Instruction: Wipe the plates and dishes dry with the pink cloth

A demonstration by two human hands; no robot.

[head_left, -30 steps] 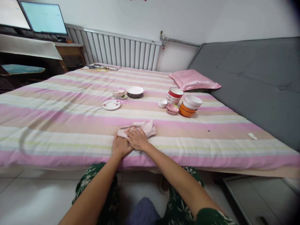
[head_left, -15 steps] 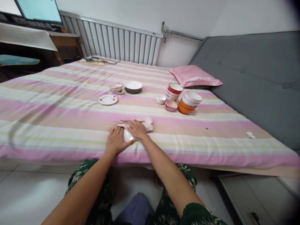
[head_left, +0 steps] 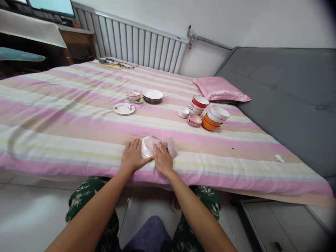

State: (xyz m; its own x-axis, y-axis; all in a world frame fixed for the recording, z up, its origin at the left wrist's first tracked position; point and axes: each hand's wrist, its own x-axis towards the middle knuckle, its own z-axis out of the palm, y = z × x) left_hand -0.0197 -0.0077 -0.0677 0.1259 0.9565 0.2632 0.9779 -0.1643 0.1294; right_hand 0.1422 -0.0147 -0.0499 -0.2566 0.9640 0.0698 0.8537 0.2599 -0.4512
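Note:
A small white plate [head_left: 146, 149] lies near the front edge of the striped bed, partly covered by a pale pink cloth [head_left: 172, 147]. My left hand [head_left: 133, 154] rests flat at the plate's left side, its fingers stretched forward and its thumb along the near rim. On the right part of the plate, my right hand [head_left: 163, 158] holds the cloth and presses it down, fingers close together. A loose end of the cloth bunches up to the right of that hand. Cloth and fingers hide the plate's right side.
Beyond my hands are a flowered plate [head_left: 124, 109], leaf-patterned dishes [head_left: 133, 95] and a plate stack [head_left: 152, 95]. Farther right stand red-topped bowls [head_left: 200, 101], orange and white bowls [head_left: 211, 125], pink bowls [head_left: 194, 120] and small white dishes [head_left: 183, 112]. A pink pillow [head_left: 222, 88] lies behind.
My right hand and the cloth have slid right and toward me across the plate, uncovering more of its left part. My left hand stays beside the plate. The view has shifted slightly.

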